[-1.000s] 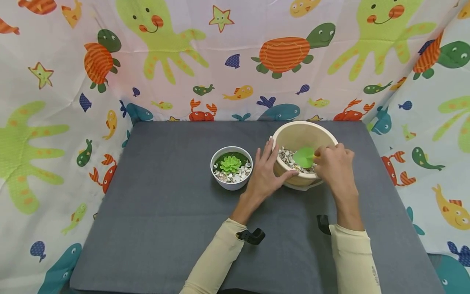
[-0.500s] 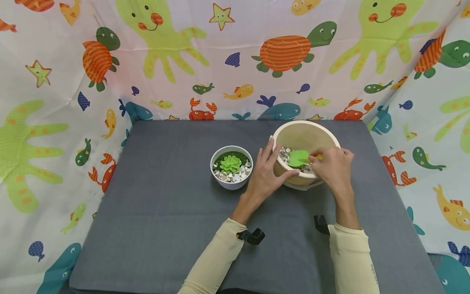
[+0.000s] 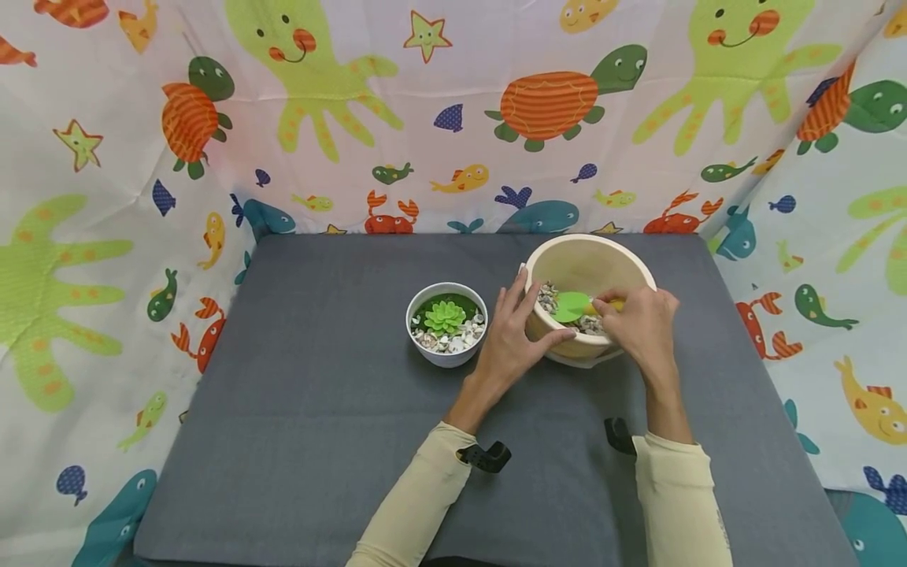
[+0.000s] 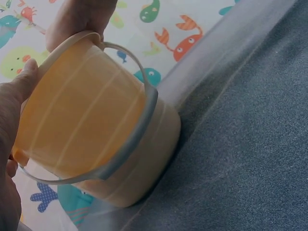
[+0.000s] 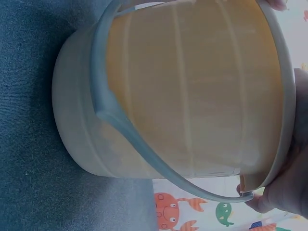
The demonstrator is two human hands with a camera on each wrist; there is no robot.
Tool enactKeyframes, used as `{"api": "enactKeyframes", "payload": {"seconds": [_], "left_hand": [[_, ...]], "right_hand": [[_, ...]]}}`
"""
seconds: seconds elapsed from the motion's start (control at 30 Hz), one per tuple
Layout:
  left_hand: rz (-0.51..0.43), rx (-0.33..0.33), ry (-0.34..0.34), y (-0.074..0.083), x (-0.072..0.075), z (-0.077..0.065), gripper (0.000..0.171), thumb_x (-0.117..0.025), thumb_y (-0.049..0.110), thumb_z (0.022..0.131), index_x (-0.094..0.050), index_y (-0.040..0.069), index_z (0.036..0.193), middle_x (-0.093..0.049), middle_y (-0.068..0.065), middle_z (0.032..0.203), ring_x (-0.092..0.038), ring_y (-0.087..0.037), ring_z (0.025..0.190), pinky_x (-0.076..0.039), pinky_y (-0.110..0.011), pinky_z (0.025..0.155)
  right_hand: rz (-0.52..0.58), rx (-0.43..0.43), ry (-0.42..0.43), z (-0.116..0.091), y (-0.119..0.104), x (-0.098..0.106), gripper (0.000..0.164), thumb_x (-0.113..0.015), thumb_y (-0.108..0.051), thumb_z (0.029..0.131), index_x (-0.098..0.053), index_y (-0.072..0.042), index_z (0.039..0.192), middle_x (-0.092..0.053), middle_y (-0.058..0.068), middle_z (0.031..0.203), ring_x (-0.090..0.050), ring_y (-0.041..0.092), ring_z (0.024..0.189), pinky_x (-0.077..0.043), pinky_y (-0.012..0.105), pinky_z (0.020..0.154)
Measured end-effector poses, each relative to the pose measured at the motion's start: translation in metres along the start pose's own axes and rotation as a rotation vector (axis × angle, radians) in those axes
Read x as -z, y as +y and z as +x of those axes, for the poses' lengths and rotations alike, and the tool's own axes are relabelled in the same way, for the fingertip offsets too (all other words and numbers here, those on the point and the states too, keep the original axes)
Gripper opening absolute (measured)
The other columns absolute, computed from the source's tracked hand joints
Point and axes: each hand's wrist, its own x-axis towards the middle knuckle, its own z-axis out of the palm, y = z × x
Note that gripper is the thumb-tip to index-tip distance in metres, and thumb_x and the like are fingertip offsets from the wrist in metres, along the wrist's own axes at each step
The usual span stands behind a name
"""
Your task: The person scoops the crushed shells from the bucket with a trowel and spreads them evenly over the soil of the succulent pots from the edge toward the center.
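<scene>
A cream bucket point(image 3: 591, 264) stands at the right of the table, with small pale stones point(image 3: 548, 297) inside. My right hand point(image 3: 643, 319) pinches the yellow handle of a small toy shovel point(image 3: 571, 307), its green blade down among the stones. My left hand point(image 3: 506, 335) holds the bucket's left side, thumb along the front rim and fingers spread round the edge. In the left wrist view the bucket's handle point(image 4: 137, 127) hangs down across its side. The right wrist view has the bucket wall point(image 5: 192, 86) filling most of it; the shovel is hidden there.
A white bowl point(image 3: 444, 359) with a green succulent point(image 3: 445, 316), moss and white stones stands just left of my left hand. Grey cloth point(image 3: 319, 378) covers the table. A sea-animal print curtain point(image 3: 418, 79) closes off the back and both sides.
My right hand has shifted slightly left with the shovel, and the green blade has moved left across the stones and shows less. My left hand and the bucket stay in place.
</scene>
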Motion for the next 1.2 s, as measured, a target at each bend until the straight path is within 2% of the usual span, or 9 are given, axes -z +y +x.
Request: {"api": "enactKeyframes", "payload": {"seconds": [0.17, 0.33, 0.53, 0.6, 0.73, 0.83, 0.97, 1.2], "left_hand": [[-0.001, 0.004, 0.000, -0.001, 0.000, -0.002, 0.092, -0.085, 0.051, 0.084, -0.048, 0.008, 0.157, -0.032, -0.013, 0.172, -0.036, -0.027, 0.159, -0.021, -0.049, 0.134], [-0.008, 0.006, 0.008, -0.001, 0.000, -0.002, 0.092, -0.085, 0.050, 0.084, -0.048, 0.009, 0.157, -0.033, -0.012, 0.172, -0.036, -0.026, 0.159, -0.021, -0.048, 0.134], [-0.007, -0.003, 0.012, -0.001, 0.000, -0.002, 0.093, -0.086, 0.050, 0.084, -0.047, 0.009, 0.158, -0.034, -0.013, 0.171, -0.037, -0.026, 0.158, -0.021, -0.048, 0.134], [-0.004, -0.003, 0.017, -0.001, -0.001, -0.002, 0.093, -0.086, 0.050, 0.083, -0.047, 0.009, 0.158, -0.034, -0.013, 0.171, -0.038, -0.026, 0.158, -0.022, -0.049, 0.133], [-0.012, -0.002, 0.023, -0.002, -0.001, -0.002, 0.093, -0.086, 0.049, 0.083, -0.047, 0.008, 0.158, -0.034, -0.013, 0.171, -0.038, -0.026, 0.158, -0.023, -0.050, 0.133], [-0.017, -0.001, 0.021, -0.003, -0.001, -0.002, 0.094, -0.086, 0.048, 0.083, -0.046, 0.010, 0.159, -0.034, -0.013, 0.171, -0.038, -0.026, 0.158, -0.023, -0.051, 0.133], [-0.011, 0.001, 0.007, -0.002, 0.001, -0.001, 0.094, -0.085, 0.050, 0.084, -0.044, 0.013, 0.160, -0.033, -0.013, 0.171, -0.037, -0.027, 0.159, -0.022, -0.051, 0.133], [0.003, 0.023, -0.031, 0.001, 0.005, -0.001, 0.092, -0.083, 0.052, 0.086, -0.046, 0.008, 0.158, -0.030, -0.012, 0.173, -0.034, -0.033, 0.159, -0.022, -0.050, 0.133]], "right_hand": [[0.060, -0.045, 0.014, -0.004, -0.002, 0.005, 0.018, -0.073, -0.013, 0.093, -0.081, 0.003, 0.094, -0.078, 0.024, 0.086, -0.064, 0.043, 0.090, -0.030, 0.066, 0.101], [0.119, -0.133, 0.004, -0.009, -0.009, 0.015, 0.024, -0.073, -0.016, 0.095, -0.080, 0.006, 0.101, -0.077, 0.029, 0.098, -0.062, 0.043, 0.096, -0.033, 0.058, 0.096], [0.129, -0.179, 0.074, -0.016, -0.016, 0.026, 0.024, -0.071, -0.014, 0.096, -0.080, 0.006, 0.104, -0.077, 0.030, 0.100, -0.062, 0.042, 0.099, -0.034, 0.052, 0.095], [0.135, -0.190, 0.089, -0.019, -0.018, 0.030, 0.024, -0.071, -0.014, 0.096, -0.080, 0.006, 0.106, -0.076, 0.029, 0.102, -0.062, 0.040, 0.098, -0.038, 0.042, 0.092], [0.188, -0.235, 0.102, -0.021, -0.017, 0.036, 0.028, -0.072, -0.017, 0.098, -0.078, 0.006, 0.112, -0.075, 0.029, 0.108, -0.061, 0.035, 0.099, -0.042, 0.012, 0.076], [0.223, -0.265, 0.120, -0.023, -0.015, 0.040, 0.030, -0.072, -0.019, 0.098, -0.078, 0.006, 0.113, -0.074, 0.029, 0.110, -0.058, 0.029, 0.097, -0.039, 0.001, 0.070], [0.242, -0.285, 0.172, -0.026, -0.015, 0.046, 0.029, -0.073, -0.019, 0.098, -0.079, 0.006, 0.112, -0.075, 0.027, 0.109, -0.055, 0.020, 0.091, -0.041, 0.001, 0.067], [0.232, -0.293, 0.218, -0.033, -0.018, 0.059, 0.030, -0.074, -0.021, 0.097, -0.079, 0.005, 0.111, -0.075, 0.025, 0.109, -0.051, 0.012, 0.083, -0.042, 0.004, 0.066]]}}
